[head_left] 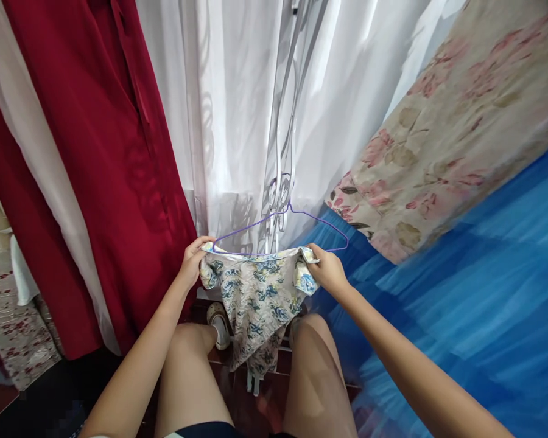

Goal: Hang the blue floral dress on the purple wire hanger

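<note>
A pale floral garment (pixel 260 298) with blue roses hangs between my two hands, its upper edge stretched roughly level. My left hand (pixel 194 258) is closed on its left top corner, close to one end of a thin purple hanger (pixel 251 225). At the right top corner, the fingers of my right hand (pixel 327 266) pinch the cloth. The hanger's lower bar runs along the garment's upper edge, and its right end sticks out past my right hand. Whether the hanger's left end lies inside the cloth I cannot tell. The garment's lower part drapes down between my knees.
A white metal stand (pixel 278 140) rises behind the hanger, in front of white curtains (pixel 242 109). Long red cloth (pixel 100 152) hangs at the left. To the right are a pink-flowered cloth (pixel 442 140) and blue ruffled fabric (pixel 461 292). Below is a reddish tiled floor (pixel 221 380).
</note>
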Motion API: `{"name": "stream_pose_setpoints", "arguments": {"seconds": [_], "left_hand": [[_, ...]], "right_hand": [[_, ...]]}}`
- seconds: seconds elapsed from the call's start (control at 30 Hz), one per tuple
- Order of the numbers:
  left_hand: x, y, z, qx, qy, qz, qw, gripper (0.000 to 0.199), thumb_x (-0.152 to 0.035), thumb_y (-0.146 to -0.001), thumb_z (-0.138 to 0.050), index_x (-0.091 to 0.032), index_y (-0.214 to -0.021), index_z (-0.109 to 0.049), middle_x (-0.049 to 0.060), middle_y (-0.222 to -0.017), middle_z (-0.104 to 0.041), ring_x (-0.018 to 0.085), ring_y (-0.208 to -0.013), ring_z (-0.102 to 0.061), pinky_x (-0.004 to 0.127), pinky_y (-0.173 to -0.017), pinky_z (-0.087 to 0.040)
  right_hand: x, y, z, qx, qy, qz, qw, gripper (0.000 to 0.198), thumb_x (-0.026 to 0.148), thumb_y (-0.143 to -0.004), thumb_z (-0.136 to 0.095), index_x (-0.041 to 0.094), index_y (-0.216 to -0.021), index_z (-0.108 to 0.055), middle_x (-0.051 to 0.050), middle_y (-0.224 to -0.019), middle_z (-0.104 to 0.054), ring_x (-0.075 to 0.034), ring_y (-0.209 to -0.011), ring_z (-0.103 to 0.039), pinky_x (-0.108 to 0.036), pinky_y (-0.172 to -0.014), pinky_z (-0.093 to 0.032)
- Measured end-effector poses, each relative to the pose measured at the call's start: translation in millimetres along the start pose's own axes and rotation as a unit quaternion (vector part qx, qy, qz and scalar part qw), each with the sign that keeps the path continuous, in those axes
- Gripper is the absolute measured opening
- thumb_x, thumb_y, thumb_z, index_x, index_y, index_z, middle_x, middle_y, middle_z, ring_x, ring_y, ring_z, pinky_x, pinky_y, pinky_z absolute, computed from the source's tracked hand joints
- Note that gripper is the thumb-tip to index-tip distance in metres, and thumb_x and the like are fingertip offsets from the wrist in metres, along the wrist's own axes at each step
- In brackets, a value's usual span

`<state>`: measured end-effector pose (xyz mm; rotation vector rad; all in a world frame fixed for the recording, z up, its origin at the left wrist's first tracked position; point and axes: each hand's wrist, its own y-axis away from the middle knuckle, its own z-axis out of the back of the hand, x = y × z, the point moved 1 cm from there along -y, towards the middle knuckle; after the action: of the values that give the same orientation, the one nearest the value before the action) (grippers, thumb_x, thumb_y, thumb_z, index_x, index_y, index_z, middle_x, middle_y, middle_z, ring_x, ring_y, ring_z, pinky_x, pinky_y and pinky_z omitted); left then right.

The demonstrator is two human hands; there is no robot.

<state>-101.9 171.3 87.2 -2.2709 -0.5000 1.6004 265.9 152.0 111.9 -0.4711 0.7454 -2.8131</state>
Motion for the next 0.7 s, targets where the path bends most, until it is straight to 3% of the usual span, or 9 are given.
{"name": "stream_pose_setpoints", "arguments": {"seconds": [0.2, 0.43, 0.53, 0.7], "left_hand": [[-1, 13, 10, -0.050, 0.018, -0.028, 0.998, 0.023, -0.032, -0.067, -0.077, -0.017, -0.084, -0.072, 0.003, -0.089, -0.068, 0.014, -0.073, -0.060, 0.022, -0.065, -0.046], [-3, 38, 19, -0.053, 0.016, -0.013, 0.998, 0.043, -0.032, -0.072, -0.075, -0.019, -0.113, -0.068, 0.003, -0.088, -0.063, 0.013, -0.071, -0.057, 0.020, -0.061, -0.044], [0, 31, 20, -0.055, 0.001, 0.000, 0.998, 0.046, -0.030, -0.075, -0.071, -0.021, -0.120, -0.064, 0.000, -0.082, -0.061, 0.011, -0.065, -0.054, 0.020, -0.058, -0.041], [4, -1, 5, -0.043, 0.007, 0.017, 0.999, 0.037, -0.032, -0.077, -0.069, -0.018, -0.111, -0.068, 0.002, -0.088, -0.066, 0.012, -0.068, -0.054, 0.021, -0.061, -0.041]], "right_hand": [[9, 2, -4, 0.020, 0.011, -0.017, 1.000, 0.012, 0.025, -0.085, -0.050, 0.020, -0.091, -0.060, -0.008, -0.074, -0.069, -0.022, -0.067, -0.061, -0.027, -0.056, -0.024], [19, 14, -19, 0.026, -0.016, -0.015, 0.999, 0.009, 0.021, -0.086, -0.045, 0.020, -0.087, -0.053, -0.008, -0.072, -0.064, -0.022, -0.065, -0.057, -0.028, -0.057, -0.025], [22, 25, -18, 0.029, -0.045, 0.005, 0.999, 0.010, 0.023, -0.087, -0.042, 0.022, -0.079, -0.048, -0.003, -0.064, -0.059, -0.020, -0.063, -0.056, -0.027, -0.057, -0.028], [21, 38, -9, 0.015, -0.087, 0.022, 0.996, 0.021, 0.027, -0.089, -0.039, 0.022, -0.069, -0.041, 0.000, -0.059, -0.054, -0.016, -0.060, -0.052, -0.025, -0.057, -0.032]]}}
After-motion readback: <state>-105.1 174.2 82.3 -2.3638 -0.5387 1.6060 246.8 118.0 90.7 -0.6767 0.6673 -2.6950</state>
